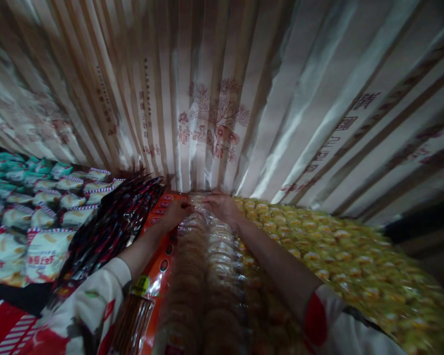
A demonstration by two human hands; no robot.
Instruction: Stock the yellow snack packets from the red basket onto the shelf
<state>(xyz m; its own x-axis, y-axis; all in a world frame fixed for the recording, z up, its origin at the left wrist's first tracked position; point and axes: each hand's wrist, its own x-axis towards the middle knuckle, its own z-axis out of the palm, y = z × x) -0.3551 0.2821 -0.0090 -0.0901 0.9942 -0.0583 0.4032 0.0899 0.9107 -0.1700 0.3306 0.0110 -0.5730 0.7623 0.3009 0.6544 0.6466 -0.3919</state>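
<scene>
Two long rows of clear-wrapped round biscuit packs (192, 251) run away from me down the middle, their wrappers glinting. At the far end of these rows, my left hand (176, 213) has its fingers curled in at the edge of a pack. Opposite it, my right hand (224, 207) bends its fingers over the same last packs from the right side. Both hands look closed on the wrapping there, though dimness and blur hide the fingertips.
Orange packs (159, 276) and dark shiny packets (114, 222) lie to the left, with white snack bags (46, 256) and green bags (7, 167) beyond. Yellow-wrapped snacks (329, 256) spread to the right. A pleated, printed curtain (214, 64) stands close behind the display.
</scene>
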